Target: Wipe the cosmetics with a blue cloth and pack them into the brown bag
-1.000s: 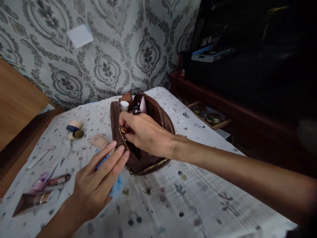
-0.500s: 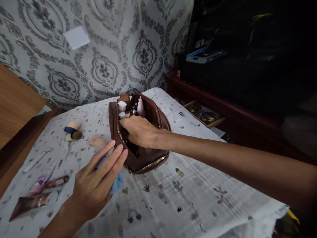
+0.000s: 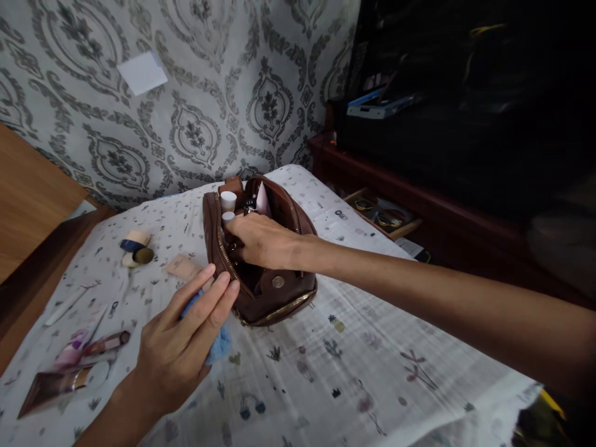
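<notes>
A brown zippered bag [image 3: 274, 304] stands open on the patterned cloth, its brass zips undone. My right hand [image 3: 263, 242] reaches down into it; the fingers are hidden inside, so what they touch does not show. Next to that hand, two white caps [image 3: 228, 200], a pink pointed tube [image 3: 262, 198] and a black item [image 3: 250, 203] poke up. My left hand [image 3: 186, 326] has a blue fluffy cloth [image 3: 218, 344] tucked under its fingers, and its fingertips rest against the bag's near left edge. Just beyond those fingertips lies a beige tube [image 3: 183, 267].
Left on the patterned sheet [image 3: 288, 397] lie a brown tube [image 3: 46, 391], a pink tube [image 3: 72, 347], a lipstick-like tube [image 3: 107, 343], a thin white stick [image 3: 67, 304] and small round containers [image 3: 136, 247]. At right, an open drawer [image 3: 384, 217] sits beside the dark red furniture [image 3: 395, 180].
My right hand has shifted slightly up and back within the bag, uncovering more of the round metal snap. My left hand stays where it was.
</notes>
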Demonstrator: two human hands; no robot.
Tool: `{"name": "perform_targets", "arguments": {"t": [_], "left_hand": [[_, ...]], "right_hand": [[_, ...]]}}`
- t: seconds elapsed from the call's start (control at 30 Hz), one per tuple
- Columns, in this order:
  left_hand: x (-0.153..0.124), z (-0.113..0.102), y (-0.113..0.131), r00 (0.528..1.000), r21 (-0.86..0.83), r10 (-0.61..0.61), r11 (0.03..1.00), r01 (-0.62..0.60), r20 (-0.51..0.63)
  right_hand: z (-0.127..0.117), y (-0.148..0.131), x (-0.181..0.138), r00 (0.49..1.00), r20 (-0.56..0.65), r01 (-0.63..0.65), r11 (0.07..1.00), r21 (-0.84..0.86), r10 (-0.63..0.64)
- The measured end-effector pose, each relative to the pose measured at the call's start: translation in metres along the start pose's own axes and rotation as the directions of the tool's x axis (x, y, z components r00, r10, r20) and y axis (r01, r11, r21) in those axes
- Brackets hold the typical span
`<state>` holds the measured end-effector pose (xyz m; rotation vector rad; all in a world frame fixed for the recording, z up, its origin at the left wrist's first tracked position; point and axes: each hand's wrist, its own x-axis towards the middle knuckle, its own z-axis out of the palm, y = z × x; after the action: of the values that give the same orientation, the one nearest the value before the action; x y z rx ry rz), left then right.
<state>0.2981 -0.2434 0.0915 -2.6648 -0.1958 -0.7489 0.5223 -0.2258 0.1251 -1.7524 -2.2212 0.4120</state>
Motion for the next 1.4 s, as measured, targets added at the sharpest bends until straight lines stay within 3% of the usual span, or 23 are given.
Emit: {"name": "perform_targets", "arguments": {"t": [0.17, 0.33, 0.43, 0.53, 0.67, 0.8, 0.93, 1.07, 1.27, 1.33, 1.4], "left_hand": [[0.000, 0.000, 0.001, 1.000, 0.021, -0.002, 1.000, 0.002, -0.010], [0.000, 0.001, 0.002, 1.000, 0.033, 0.002, 0.999, -0.001, -0.016], [0.000, 0.002, 0.002, 1.000, 0.043, -0.004, 0.999, 0.005, -0.030], [-0.003, 0.005, 0.003, 0.999, 0.014, -0.019, 1.000, 0.019, -0.035], [-0.022, 0.009, 0.008, 0.998, -0.072, -0.018, 0.997, 0.014, -0.052], [-0.050, 0.014, 0.013, 1.000, -0.087, -0.020, 0.996, 0.019, 0.000], [-0.078, 0.017, 0.006, 0.992, -0.050, -0.084, 0.995, 0.089, 0.097], [-0.101, 0.019, -0.008, 0.951, -0.035, -0.237, 0.968, 0.249, 0.199], [-0.124, 0.018, -0.033, 0.830, 0.019, -0.482, 0.868, 0.497, 0.280], [-0.128, 0.014, -0.049, 0.753, 0.079, -0.590, 0.800, 0.595, 0.293], [-0.133, 0.007, -0.073, 0.629, 0.168, -0.713, 0.692, 0.702, 0.310]], "right_hand": [[-0.013, -0.005, -0.007, 1.000, -0.014, -0.005, 1.000, 0.016, 0.005], [-0.023, -0.006, -0.027, 0.966, -0.259, 0.032, 0.996, 0.079, -0.011], [-0.018, -0.010, -0.047, 0.882, -0.470, 0.090, 0.983, 0.158, -0.005], [-0.003, -0.018, -0.072, 0.770, -0.626, 0.287, 0.943, 0.166, -0.124], [0.030, -0.031, -0.099, 0.670, -0.673, 0.491, 0.867, 0.085, -0.314], [0.069, -0.040, -0.108, 0.688, -0.609, 0.529, 0.847, 0.048, -0.395], [0.104, -0.046, -0.099, 0.808, -0.452, 0.494, 0.852, 0.171, -0.378], [0.130, -0.053, -0.080, 0.902, -0.290, 0.403, 0.865, 0.298, -0.320], [0.141, -0.070, -0.053, 0.971, -0.099, 0.238, 0.882, 0.406, -0.216], [0.144, -0.074, -0.045, 0.980, -0.065, 0.197, 0.885, 0.422, -0.188], [0.148, -0.075, -0.038, 0.985, -0.050, 0.171, 0.871, 0.462, -0.167]]}}
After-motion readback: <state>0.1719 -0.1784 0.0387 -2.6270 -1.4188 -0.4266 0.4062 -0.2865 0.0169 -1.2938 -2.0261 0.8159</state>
